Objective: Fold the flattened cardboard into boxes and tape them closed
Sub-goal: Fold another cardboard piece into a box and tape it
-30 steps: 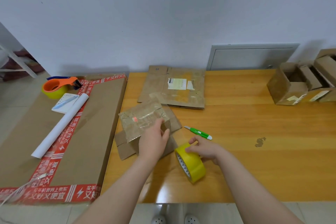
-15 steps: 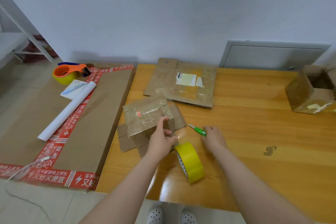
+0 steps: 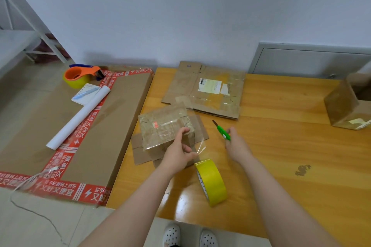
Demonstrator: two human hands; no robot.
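My right hand (image 3: 236, 144) covers the rear end of the green cutter (image 3: 221, 131); whether my fingers close on the handle is hidden beneath the back of the hand. My left hand (image 3: 178, 152) grips the near corner of the small box (image 3: 162, 128) and conceals it. The flattened cardboard (image 3: 138, 150) under that box shows only at its margins. The open box (image 3: 341, 106) on the surface (image 3: 281, 136) is cut by the right edge. Print on the label (image 3: 209, 85) is too small to read. My shoes (image 3: 171, 234) are cut by the lower edge.
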